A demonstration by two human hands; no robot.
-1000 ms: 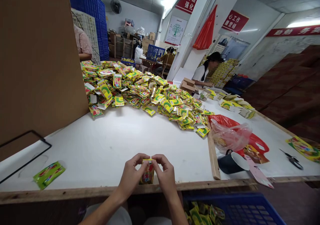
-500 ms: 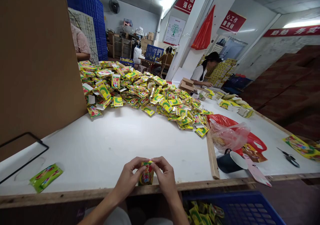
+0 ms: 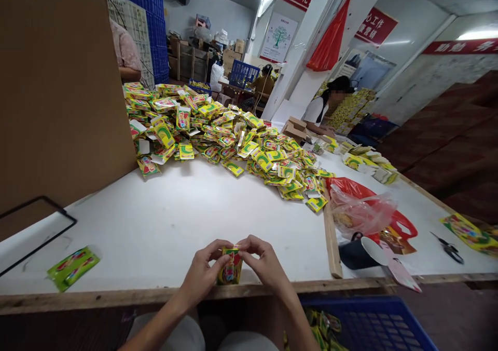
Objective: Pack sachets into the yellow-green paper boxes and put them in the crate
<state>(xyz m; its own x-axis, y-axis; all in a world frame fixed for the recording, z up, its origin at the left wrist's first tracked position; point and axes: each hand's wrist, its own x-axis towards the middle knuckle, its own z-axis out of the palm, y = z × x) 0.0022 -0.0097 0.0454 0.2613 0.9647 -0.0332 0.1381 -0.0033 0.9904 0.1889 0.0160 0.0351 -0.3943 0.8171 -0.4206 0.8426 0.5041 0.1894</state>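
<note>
A small yellow, green and red printed box stands upright at the table's front edge, its picture side toward me. My left hand is closed on its upper left part, thumb across the front. My right hand pinches the top right corner, with its thumb slightly off the front face. Fingertips of both hands meet along the top edge and partly hide it. To the left lies a flat green packet on the white table.
A large heap of similar boxes spreads across the back. Right of a wooden strip are red plastic bags, a dark cup and scissors. A blue basket sits below the edge. A co-worker sits behind right.
My right hand has shifted slightly up and right at the box's top, and its thumb has moved away from the front. The view has tilted a little.
</note>
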